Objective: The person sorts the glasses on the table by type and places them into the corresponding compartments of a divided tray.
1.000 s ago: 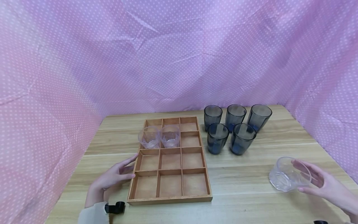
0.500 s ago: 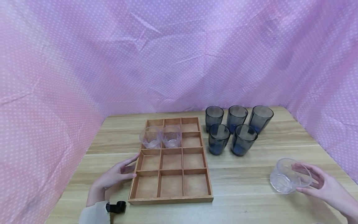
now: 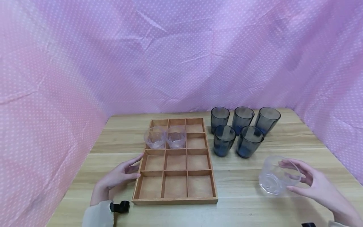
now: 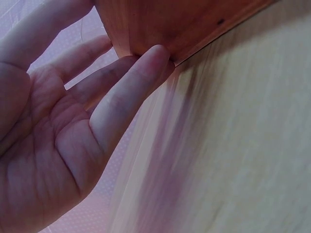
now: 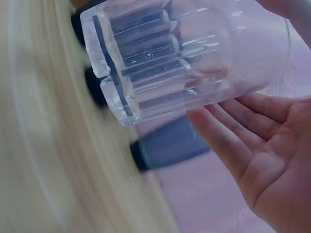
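Observation:
My right hand (image 3: pixel 312 181) holds a clear drinking glass (image 3: pixel 271 178) tilted at the right of the table, thumb on one side and fingers on the other. In the right wrist view the glass's thick ribbed base (image 5: pixel 116 68) is off the tabletop. A wooden compartment tray (image 3: pixel 175 201) lies at the middle left. My left hand (image 3: pixel 117 176) rests against its left side, fingers fairly straight; the left wrist view shows fingertips (image 4: pixel 154 58) touching the tray's wall. Two clear glasses, a left one (image 3: pixel 156 138) and a right one (image 3: pixel 176 138), stand in the second row from the back.
Several dark grey-blue glasses (image 3: pixel 224 140) stand in two rows right of the tray, at the back. Behind the wooden table (image 3: pixel 241 208) hangs a pink dotted cloth (image 3: pixel 181 63), which also encloses both sides.
The right hand has carried the clear glass left and slightly up, nearer the dark glasses. The left hand stays against the tray. The head view has shifted slightly.

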Demonstrator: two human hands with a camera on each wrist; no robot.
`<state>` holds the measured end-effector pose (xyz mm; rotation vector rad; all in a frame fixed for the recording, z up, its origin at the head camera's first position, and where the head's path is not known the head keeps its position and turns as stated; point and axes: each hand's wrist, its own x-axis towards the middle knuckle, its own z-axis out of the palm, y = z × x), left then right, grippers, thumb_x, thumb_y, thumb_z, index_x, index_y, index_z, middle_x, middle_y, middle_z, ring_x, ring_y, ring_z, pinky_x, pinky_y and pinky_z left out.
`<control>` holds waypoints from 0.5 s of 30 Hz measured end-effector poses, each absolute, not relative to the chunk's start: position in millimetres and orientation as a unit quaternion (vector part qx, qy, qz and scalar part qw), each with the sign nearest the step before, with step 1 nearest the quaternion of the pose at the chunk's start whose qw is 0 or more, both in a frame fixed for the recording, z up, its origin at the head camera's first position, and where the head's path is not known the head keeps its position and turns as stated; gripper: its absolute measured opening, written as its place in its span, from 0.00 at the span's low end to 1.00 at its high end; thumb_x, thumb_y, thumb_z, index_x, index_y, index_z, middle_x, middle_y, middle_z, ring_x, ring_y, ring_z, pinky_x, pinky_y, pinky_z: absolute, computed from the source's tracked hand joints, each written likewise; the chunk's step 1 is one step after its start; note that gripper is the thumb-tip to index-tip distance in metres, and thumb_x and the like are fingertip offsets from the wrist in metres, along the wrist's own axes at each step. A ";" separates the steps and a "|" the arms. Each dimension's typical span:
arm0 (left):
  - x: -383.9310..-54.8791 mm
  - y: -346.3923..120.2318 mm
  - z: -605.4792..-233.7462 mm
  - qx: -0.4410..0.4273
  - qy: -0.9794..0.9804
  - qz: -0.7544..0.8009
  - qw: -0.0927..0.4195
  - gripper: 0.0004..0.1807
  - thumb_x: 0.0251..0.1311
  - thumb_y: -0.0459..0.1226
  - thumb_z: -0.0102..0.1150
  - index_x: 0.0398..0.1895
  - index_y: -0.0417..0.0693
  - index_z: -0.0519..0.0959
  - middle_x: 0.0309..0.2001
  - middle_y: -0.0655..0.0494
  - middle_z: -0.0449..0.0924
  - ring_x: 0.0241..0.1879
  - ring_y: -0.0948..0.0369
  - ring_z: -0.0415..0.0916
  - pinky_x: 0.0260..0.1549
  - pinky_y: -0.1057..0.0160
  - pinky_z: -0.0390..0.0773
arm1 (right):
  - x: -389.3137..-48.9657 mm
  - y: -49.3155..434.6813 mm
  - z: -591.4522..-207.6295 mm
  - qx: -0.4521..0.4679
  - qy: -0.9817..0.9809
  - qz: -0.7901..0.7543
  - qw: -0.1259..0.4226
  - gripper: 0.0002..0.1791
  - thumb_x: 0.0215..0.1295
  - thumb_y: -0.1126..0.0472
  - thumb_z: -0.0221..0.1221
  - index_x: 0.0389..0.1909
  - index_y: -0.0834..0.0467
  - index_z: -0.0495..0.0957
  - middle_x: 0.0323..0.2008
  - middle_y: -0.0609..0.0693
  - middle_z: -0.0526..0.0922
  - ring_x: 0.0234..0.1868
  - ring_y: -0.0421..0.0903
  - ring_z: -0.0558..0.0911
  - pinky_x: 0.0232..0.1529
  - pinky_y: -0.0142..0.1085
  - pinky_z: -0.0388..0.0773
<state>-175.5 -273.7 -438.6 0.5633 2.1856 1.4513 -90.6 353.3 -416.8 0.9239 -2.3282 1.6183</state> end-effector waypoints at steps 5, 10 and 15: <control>-175.0 -274.2 -439.1 0.209 0.793 0.524 0.229 0.43 0.65 0.36 0.57 0.77 0.42 0.44 0.77 0.36 0.34 0.70 0.30 0.48 0.62 0.53 0.71 | -94.8 325.6 -404.9 0.318 -0.780 0.535 0.074 0.45 0.39 0.89 0.61 0.65 0.77 0.58 0.61 0.44 0.75 0.60 0.31 0.75 0.55 0.19 0.74; -175.3 -274.7 -438.5 0.205 0.793 0.526 0.228 0.44 0.65 0.36 0.57 0.78 0.44 0.43 0.77 0.35 0.33 0.70 0.29 0.48 0.62 0.52 0.71 | -101.4 287.8 -385.1 0.329 -0.778 0.530 0.077 0.46 0.38 0.87 0.65 0.64 0.77 0.59 0.60 0.45 0.76 0.59 0.32 0.77 0.54 0.23 0.76; -174.6 -274.0 -437.3 0.205 0.795 0.523 0.227 0.44 0.65 0.37 0.58 0.77 0.44 0.44 0.76 0.34 0.33 0.70 0.28 0.47 0.62 0.52 0.71 | -110.5 252.4 -372.2 0.368 -0.754 0.536 0.091 0.48 0.34 0.86 0.68 0.63 0.76 0.61 0.60 0.47 0.75 0.61 0.34 0.75 0.54 0.25 0.78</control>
